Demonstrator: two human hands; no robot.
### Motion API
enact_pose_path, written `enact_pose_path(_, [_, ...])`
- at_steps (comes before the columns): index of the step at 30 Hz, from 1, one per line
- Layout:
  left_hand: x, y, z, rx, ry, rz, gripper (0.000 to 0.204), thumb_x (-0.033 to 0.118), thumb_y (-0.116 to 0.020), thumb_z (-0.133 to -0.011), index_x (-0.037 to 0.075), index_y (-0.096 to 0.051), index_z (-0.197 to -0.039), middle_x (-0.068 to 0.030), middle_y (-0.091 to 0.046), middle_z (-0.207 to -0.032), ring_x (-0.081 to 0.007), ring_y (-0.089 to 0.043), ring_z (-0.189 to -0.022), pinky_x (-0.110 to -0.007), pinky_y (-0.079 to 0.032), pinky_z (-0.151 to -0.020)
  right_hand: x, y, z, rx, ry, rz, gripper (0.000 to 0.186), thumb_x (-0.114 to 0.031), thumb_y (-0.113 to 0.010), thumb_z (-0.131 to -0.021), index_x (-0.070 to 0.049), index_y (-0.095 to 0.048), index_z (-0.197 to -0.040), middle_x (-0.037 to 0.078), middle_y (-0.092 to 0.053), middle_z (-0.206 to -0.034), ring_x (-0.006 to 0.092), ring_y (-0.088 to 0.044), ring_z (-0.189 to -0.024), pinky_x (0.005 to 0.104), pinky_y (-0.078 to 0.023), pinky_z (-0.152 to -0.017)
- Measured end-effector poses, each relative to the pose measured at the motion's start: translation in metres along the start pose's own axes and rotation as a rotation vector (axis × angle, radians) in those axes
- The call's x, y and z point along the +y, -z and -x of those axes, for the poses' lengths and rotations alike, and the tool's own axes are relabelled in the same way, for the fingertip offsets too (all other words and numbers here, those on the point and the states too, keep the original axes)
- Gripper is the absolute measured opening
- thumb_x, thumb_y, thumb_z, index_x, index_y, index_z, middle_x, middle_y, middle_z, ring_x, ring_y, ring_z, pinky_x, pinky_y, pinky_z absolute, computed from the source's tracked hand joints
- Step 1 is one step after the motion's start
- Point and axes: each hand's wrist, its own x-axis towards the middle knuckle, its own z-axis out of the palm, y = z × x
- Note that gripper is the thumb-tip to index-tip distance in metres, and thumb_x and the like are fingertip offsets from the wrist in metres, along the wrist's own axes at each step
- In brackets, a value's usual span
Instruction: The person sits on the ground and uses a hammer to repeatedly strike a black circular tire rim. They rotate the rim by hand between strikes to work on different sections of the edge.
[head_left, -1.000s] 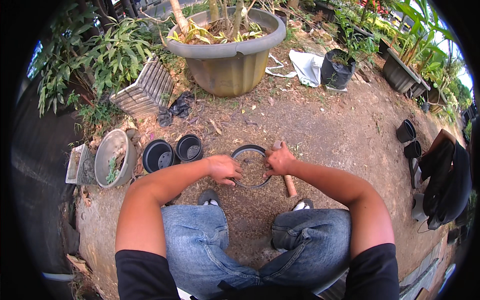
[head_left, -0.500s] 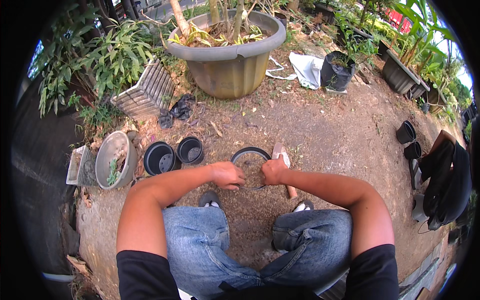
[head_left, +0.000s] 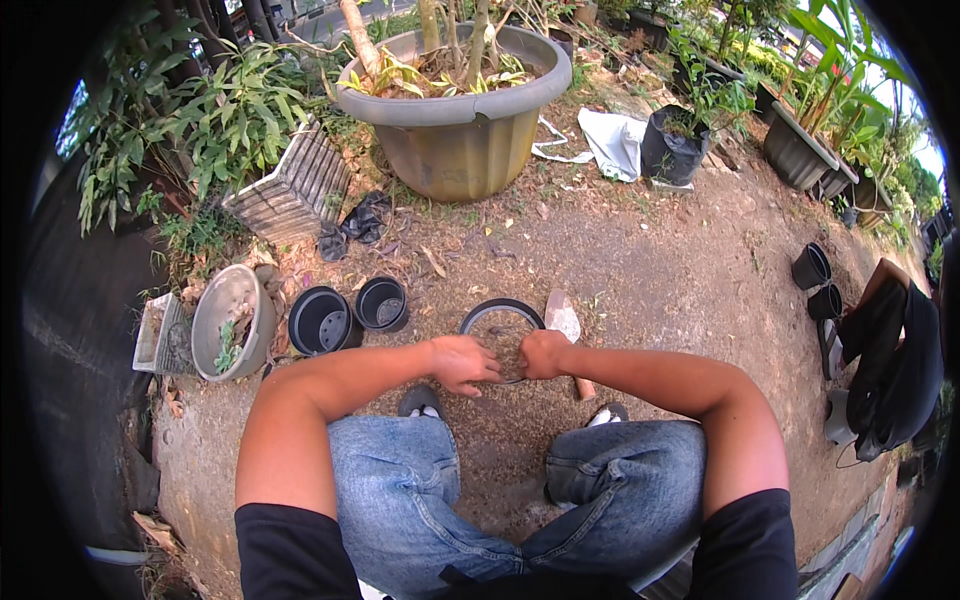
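Centre of frame: one round black pot (head_left: pixel 503 303), its rim ringing brown soil, set on the bare ground (head_left: pixel 640 270) between the person's two hands. Left hand (head_left: pixel 466 363): open, fingers loosely bent, palm down over the lower left of the rim; whether it touches the rim, cannot tell. Right hand (head_left: pixel 543 354): closed, fingers curled into a fist at the right side of the rim; whether it grips anything, cannot tell. One trowel (head_left: pixel 563 315), pale-stained blade pointing up the frame, orange-brown handle (head_left: pixel 585 388) below, lying just right of the pot and partly hidden by the right wrist. Left of centre: two empty black pots (head_left: pixel 326 320), side by side. Farther left: one beige bowl (head_left: pixel 265 328), tilted, a small green plant (head_left: pixel 227 345) inside; beside it, one small rectangular planter (head_left: pixel 150 332). Upper centre: one large tub (head_left: pixel 455 160), thick grey rim, stems rising from it. Upper left: one grooved planter (head_left: pixel 290 185), tipped over. Upper right: one white sheet (head_left: pixel 612 142), next to a black plant bag (head_left: pixel 668 148). Right edge: black cloth (head_left: pixel 905 370), draped.
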Motion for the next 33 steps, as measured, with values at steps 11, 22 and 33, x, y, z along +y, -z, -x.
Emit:
enact_pose_path(11, [-0.021, 0.009, 0.016, 0.058, -0.110, -0.071, 0.046, 0.046, -0.064, -0.098, 0.013, -0.071, -0.129, -0.0050, -0.065, -0.109, -0.0259, -0.059, -0.113, -0.048, -0.050, -0.095, -0.007, 0.000, 0.009, 0.027, 0.037, 0.028, 0.028, -0.029, -0.072, -0.082, -0.011, -0.080, -0.102, 0.015, -0.078, -0.110, 0.0326, -0.075, -0.108, 0.0471, -0.060, -0.092])
enact_pose_path(22, [-0.008, 0.002, 0.011, 0.077, -0.076, -0.028, 0.043, 0.045, -0.063, -0.098, 0.013, -0.072, -0.125, -0.0065, -0.064, -0.106, -0.0272, -0.061, -0.109, -0.049, -0.052, -0.094, -0.007, 0.004, 0.010, -0.006, 0.238, -0.005, 0.029, -0.028, -0.069, -0.083, -0.022, -0.082, -0.108, 0.010, -0.079, -0.110, 0.0317, -0.074, -0.106, 0.0453, -0.059, -0.093])
enact_pose_path(33, [-0.033, 0.009, 0.032, 0.020, 0.030, -0.078, 0.034, 0.042, -0.062, -0.098, 0.015, -0.079, -0.085, -0.0020, -0.072, -0.093, -0.0260, -0.064, -0.108, -0.048, -0.051, -0.100, 0.008, -0.017, -0.003, 0.016, 0.587, 0.089, 0.060, -0.014, -0.067, -0.079, -0.026, -0.070, -0.138, 0.009, -0.073, -0.128, 0.0317, -0.067, -0.118, 0.0435, -0.055, -0.101])
